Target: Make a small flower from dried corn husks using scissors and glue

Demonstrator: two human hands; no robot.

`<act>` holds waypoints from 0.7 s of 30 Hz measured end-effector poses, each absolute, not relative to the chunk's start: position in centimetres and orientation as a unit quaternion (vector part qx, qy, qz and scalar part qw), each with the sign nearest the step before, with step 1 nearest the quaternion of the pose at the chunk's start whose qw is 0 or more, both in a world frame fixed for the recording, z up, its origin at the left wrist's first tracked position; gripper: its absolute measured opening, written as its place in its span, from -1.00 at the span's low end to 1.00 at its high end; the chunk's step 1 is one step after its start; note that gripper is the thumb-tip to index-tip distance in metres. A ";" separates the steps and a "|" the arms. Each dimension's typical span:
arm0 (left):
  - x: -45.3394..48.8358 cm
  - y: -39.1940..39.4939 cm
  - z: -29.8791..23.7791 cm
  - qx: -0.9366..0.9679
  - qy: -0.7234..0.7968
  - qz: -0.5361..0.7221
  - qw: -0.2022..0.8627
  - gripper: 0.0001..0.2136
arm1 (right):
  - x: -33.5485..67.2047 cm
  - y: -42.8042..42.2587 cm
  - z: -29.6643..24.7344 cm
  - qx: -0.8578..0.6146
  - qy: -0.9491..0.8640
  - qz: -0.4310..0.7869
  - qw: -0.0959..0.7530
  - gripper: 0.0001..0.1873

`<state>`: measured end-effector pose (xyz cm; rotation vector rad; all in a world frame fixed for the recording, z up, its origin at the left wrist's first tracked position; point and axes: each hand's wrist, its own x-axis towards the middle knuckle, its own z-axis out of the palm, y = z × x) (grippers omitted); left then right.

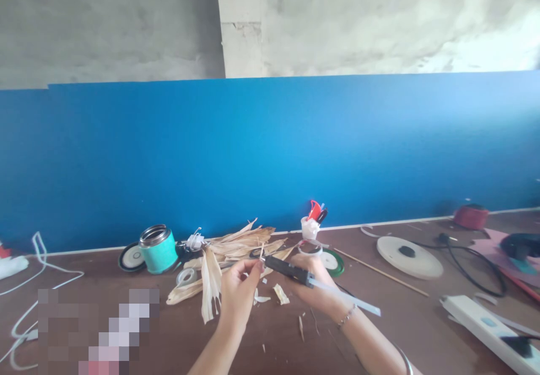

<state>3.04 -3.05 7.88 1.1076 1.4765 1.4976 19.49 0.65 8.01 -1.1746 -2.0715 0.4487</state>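
My left hand (237, 292) is closed, pinching a strip of dried corn husk (210, 284) that hangs down from its fingers over the brown table (160, 341). My right hand (313, 285) is closed around a black glue gun (291, 271) with a clear glue stick (350, 301) sticking out behind it. The gun's tip points left and meets the husk at my left fingertips. A pile of dried husks (242, 243) lies just behind both hands. Small husk scraps (280, 294) lie on the table between my wrists.
A teal tin (159, 248), tape rolls (187, 276), a white cup of pens (311, 226), a thin wooden stick (382, 272), a white round lid (407, 256), black cable (468, 271), a white power strip (489, 327) and white cord (37, 285) lie around. A blue board (270, 150) backs the table.
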 end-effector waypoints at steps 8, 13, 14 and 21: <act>3.1 -2.8 7.5 0.432 0.578 0.588 0.365 -0.75 | 19.5 0.9 7.7 -0.448 -0.806 0.164 0.350 -0.87; 3.1 -2.9 7.7 0.427 0.574 0.590 0.375 -0.73 | 19.5 0.8 7.6 -0.460 -0.804 0.161 0.341 -0.84; 3.1 -2.9 7.8 0.420 0.572 0.593 0.381 -0.71 | 19.6 0.8 7.5 -0.466 -0.802 0.160 0.337 -0.83; 3.7 -3.6 8.2 0.398 0.546 0.612 0.411 -0.70 | 19.7 0.7 7.6 -0.547 -0.770 0.063 0.322 -0.91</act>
